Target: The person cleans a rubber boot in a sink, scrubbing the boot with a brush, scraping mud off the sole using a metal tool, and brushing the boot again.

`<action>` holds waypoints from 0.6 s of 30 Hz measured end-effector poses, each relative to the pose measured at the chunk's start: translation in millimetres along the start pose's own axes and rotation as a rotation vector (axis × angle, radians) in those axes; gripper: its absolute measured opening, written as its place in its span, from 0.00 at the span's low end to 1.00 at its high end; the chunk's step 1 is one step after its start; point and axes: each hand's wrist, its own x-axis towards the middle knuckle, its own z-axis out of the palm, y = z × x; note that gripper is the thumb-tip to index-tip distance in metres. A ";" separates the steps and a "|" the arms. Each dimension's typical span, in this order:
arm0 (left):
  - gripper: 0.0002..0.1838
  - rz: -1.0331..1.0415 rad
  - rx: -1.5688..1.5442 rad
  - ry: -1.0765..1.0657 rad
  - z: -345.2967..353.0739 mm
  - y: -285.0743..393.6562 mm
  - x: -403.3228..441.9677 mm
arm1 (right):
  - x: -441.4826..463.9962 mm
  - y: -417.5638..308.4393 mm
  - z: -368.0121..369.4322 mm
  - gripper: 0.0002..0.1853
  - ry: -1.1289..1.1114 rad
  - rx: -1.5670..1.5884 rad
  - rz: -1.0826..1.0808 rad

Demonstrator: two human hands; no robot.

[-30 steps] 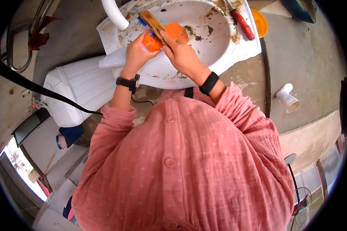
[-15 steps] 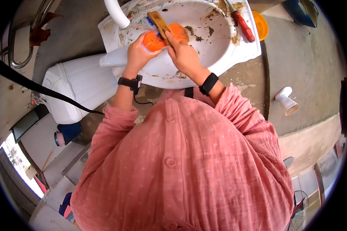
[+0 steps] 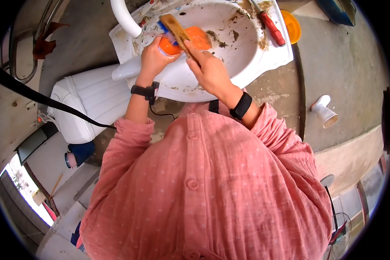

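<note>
Head view: brush (image 3: 173, 27) against orange item (image 3: 199, 38), over sink (image 3: 243, 56)

Sink: soiled with dark debris. Orange item: gripped by left hand (image 3: 153, 60). Brush: handle gripped by right hand (image 3: 213, 74). Red-handled tool (image 3: 271, 28): on sink rim.

It looks like a rough wash area, probably at a home — a grimy white washbasin (image 3: 247, 52) sits at twelve o'clock, with a curved white pipe (image 3: 125, 18) at eleven. Bare concrete floor (image 3: 351, 73) spreads toward two o'clock, a white boot (image 3: 324, 112) lies near three, and a caged fan (image 3: 342, 229) shows at four — household things.
</note>
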 end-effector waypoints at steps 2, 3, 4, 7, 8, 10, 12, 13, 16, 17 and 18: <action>0.32 -0.074 0.058 -0.067 -0.9 0.1 -6.0 | -3.3 -15.4 2.6 0.24 -0.056 0.001 -0.022; 0.32 -0.035 -0.032 -0.033 2.0 -4.1 -6.7 | 3.8 4.2 11.0 0.24 -0.020 0.018 0.007; 0.32 0.004 -0.121 0.000 5.3 -6.8 -7.4 | 5.7 19.5 10.5 0.24 -0.021 0.015 0.004; 0.33 0.051 -0.104 0.026 4.4 4.3 -14.7 | 7.1 45.9 -4.3 0.23 0.002 -0.078 0.150; 0.32 0.018 -0.114 0.021 4.5 7.7 -18.8 | 3.2 43.7 -5.3 0.23 0.002 -0.075 0.160; 0.32 -0.016 -0.150 0.043 7.1 8.4 -24.0 | -7.9 33.7 -13.4 0.23 0.024 0.011 0.148; 0.32 -0.045 -0.181 0.082 8.3 8.8 -23.2 | -17.3 18.4 -13.9 0.23 -0.019 0.078 0.183; 0.32 -0.080 -0.170 0.085 8.0 8.9 -23.8 | -21.3 13.2 -12.7 0.23 -0.086 0.086 0.113; 0.32 -0.123 -0.174 0.108 8.6 2.5 -27.9 | -24.6 26.8 2.3 0.24 -0.153 0.034 0.061; 0.31 -0.126 -0.199 0.137 10.4 0.4 -28.6 | -19.9 41.4 6.2 0.25 -0.131 -0.026 0.119; 0.31 -0.117 -0.202 0.136 11.5 -2.0 -27.1 | -16.8 54.3 9.3 0.25 -0.104 -0.089 0.171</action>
